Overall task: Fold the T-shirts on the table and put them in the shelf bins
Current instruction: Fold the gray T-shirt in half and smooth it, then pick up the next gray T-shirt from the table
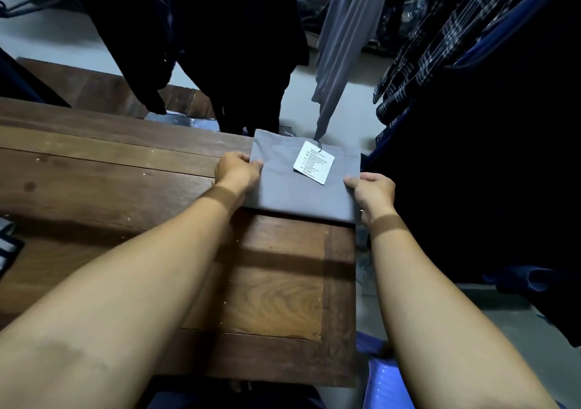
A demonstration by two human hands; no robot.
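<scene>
A grey T-shirt [292, 188], folded into a flat rectangle, lies at the far right corner of the wooden table [125, 182], partly past the table's far edge. A white care tag [313, 162] on a black string rests on top of it. My left hand [237, 171] grips the shirt's left edge, thumb on top. My right hand [374, 193] grips its right edge the same way. No shelf bins are in view.
Dark garments [220, 47], a grey garment [342, 47] and a plaid shirt [440, 47] hang beyond and to the right of the table. A striped cloth [6, 245] lies at the table's left edge. Blue plastic [386, 380] sits on the floor near right.
</scene>
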